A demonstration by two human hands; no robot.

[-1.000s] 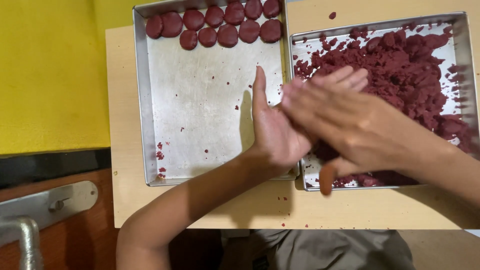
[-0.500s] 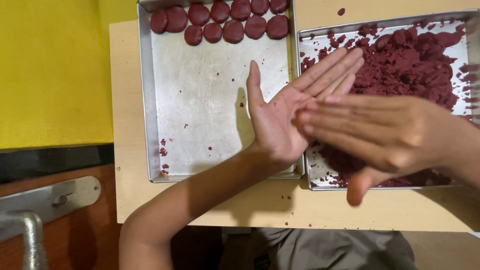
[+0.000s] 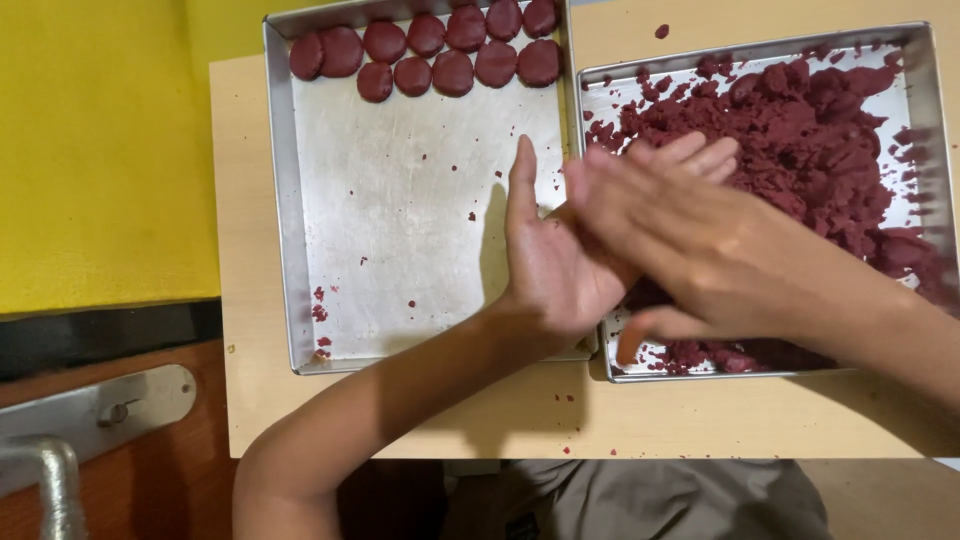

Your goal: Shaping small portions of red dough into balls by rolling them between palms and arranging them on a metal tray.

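The person's left hand (image 3: 555, 265) sits at the centre of the frame, palm up, thumb pointing toward the top edge, over the seam where two metal trays meet. The right hand (image 3: 690, 240) lies flat across it, palm down, its fingers (image 3: 605, 185) stretched out toward the left and blurred. The two palms press together. Whatever lies between them is hidden, so it cannot be told whether either hand holds a piece of dough; the fingers of both hands are extended rather than clenched.

The right tray (image 3: 925, 130), in the upper right of the frame, holds a loose heap of dark red dough (image 3: 800, 140), crumbly and spread across most of its floor, partly under the right hand and wrist. The left tray (image 3: 285, 250), just beside it and touching along one wall, is mostly bare metal with a few red crumbs. Along its top edge lie flat round red dough discs (image 3: 440, 50) in two rows, close together and some touching.

Both trays rest on a pale wooden table (image 3: 240, 300). A yellow surface (image 3: 100, 150) fills the left side of the frame. In the lower left corner a grey metal fitting (image 3: 90, 410) lies on a reddish-brown surface. Grey cloth (image 3: 660, 500) of the person's clothing shows at the bottom edge.
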